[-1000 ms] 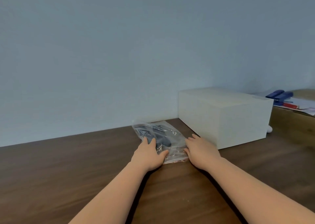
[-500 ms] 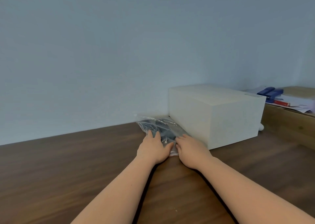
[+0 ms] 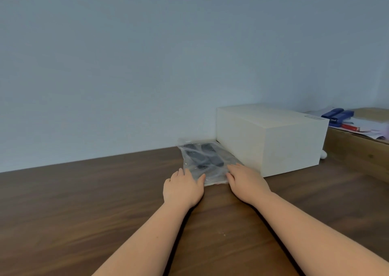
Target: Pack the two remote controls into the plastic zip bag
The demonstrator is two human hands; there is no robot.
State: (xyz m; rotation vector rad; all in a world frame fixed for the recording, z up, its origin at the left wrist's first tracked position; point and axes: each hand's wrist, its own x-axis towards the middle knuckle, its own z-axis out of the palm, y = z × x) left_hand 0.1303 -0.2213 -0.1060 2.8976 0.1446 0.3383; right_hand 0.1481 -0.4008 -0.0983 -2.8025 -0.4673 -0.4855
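Both remote controls (image 3: pixel 203 157) lie inside the zip bag (image 3: pixel 207 162) beyond the fingers; left hand (image 3: pixel 182 188) and right hand (image 3: pixel 245 182) press flat-fingered along its near edge, apparently sealing it.

My left hand (image 3: pixel 182 188) and right hand (image 3: pixel 245 182) cover the near corners of the zip bag (image 3: pixel 207 163), the two remote controls (image 3: pixel 203 154) inside blur into dark shapes through crinkled plastic, and the papers (image 3: pixel 367 126) run off the right edge.
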